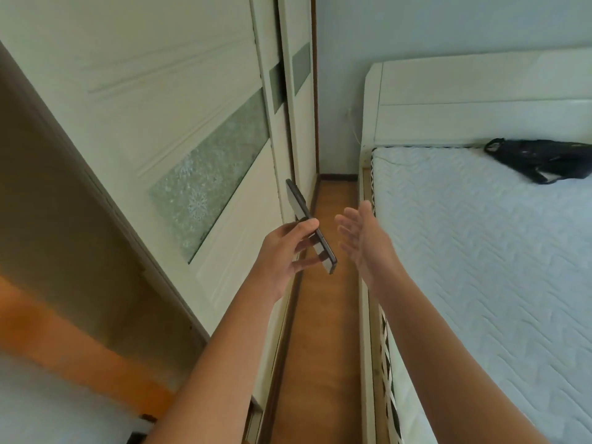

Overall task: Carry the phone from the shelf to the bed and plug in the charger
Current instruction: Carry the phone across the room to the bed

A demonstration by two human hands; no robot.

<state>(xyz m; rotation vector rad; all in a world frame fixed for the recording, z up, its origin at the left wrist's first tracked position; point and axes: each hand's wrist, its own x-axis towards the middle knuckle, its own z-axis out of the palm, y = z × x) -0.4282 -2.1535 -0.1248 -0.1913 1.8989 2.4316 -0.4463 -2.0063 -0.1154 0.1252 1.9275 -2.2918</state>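
My left hand [282, 254] grips a dark slim phone [309, 224] by its lower half, seen edge-on and tilted, over the narrow floor strip between wardrobe and bed. My right hand [360, 238] is open beside it, palm turned toward the phone, fingers spread, a short gap away. The bed [480, 251] with a white quilted mattress fills the right side. A thin white charger cable [355, 131] hangs on the wall beside the headboard; where it ends is hidden.
A white wardrobe [179, 139] with frosted glass panels stands at the left. A black bag [544, 158] lies on the mattress near the headboard [480, 100]. A narrow strip of wooden floor [323, 315] runs between wardrobe and bed.
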